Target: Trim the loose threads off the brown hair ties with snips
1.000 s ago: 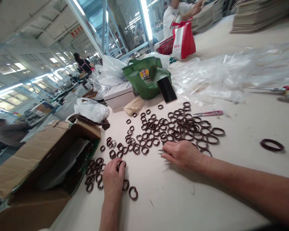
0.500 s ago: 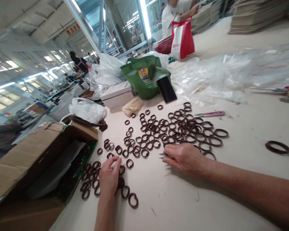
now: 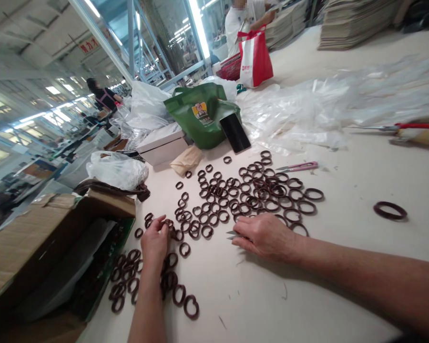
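Observation:
Many dark brown rings (image 3: 207, 232), like fabric bands or hair ties, lie spread over the pale table. My left hand (image 3: 155, 241) reaches in at the left side of this spread. Its fingers are bent, with a small gap between thumb and forefinger, and the tips are right beside a few rings; whether they touch is unclear. My right hand (image 3: 268, 237) rests on the table below the main cluster, closed around small thread snips (image 3: 232, 235). Only the pointed metal blades stick out to the left; the grip is hidden in the palm.
An open cardboard box (image 3: 32, 228) stands at the left. Pink-handled snips (image 3: 300, 166) and one larger ring (image 3: 390, 210) lie to the right. Behind are a green bag (image 3: 196, 119), a black phone (image 3: 235, 133), clear plastic sheets (image 3: 307, 105) and a red-white bag (image 3: 256, 59).
My left hand has moved away from me, up the table to rings lying farther back. My right hand stays put with the snips. The whole view has shifted slightly.

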The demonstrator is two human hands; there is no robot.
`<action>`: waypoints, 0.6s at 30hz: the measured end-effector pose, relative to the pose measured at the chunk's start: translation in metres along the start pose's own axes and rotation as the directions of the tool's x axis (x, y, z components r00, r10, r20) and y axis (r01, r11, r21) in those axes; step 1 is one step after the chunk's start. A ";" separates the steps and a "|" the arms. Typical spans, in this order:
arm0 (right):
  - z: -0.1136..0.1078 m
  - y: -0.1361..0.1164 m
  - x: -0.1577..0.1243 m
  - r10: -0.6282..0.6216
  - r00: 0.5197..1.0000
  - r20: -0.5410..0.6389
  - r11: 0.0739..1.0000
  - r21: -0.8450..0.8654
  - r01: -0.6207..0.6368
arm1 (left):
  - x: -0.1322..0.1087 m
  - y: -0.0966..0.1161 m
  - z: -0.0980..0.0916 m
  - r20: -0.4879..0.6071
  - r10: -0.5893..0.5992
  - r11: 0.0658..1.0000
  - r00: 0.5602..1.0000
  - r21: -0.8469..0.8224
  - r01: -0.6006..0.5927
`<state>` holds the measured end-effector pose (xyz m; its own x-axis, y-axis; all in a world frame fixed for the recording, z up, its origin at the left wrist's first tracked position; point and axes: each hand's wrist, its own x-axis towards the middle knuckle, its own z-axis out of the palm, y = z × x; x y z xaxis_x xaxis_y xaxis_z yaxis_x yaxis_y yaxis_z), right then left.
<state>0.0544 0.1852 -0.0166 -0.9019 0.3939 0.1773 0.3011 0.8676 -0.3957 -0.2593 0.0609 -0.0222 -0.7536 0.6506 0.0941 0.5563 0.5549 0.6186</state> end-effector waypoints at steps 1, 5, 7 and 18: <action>0.000 0.000 0.000 0.000 1.000 0.003 1.000 0.000 0.000 | 0.000 0.000 0.001 0.009 -0.020 0.998 1.000 -0.053 0.021; -0.001 0.000 0.002 -0.005 1.000 0.000 1.000 0.004 0.005 | 0.000 -0.001 0.003 0.088 -0.051 0.964 0.995 -0.255 0.072; -0.001 0.001 0.002 -0.009 1.000 -0.010 1.000 0.003 0.009 | 0.001 0.002 0.003 0.118 -0.050 0.944 0.992 -0.317 0.085; 0.006 0.004 0.001 -0.058 0.993 -0.102 0.998 -0.009 0.057 | -0.031 0.041 0.023 0.164 0.341 0.938 0.926 -0.129 -0.322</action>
<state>0.0530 0.1871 -0.0231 -0.8816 0.3719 0.2908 0.2516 0.8914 -0.3770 -0.2051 0.0749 -0.0177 -0.4504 0.8766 0.1695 0.7194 0.2439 0.6503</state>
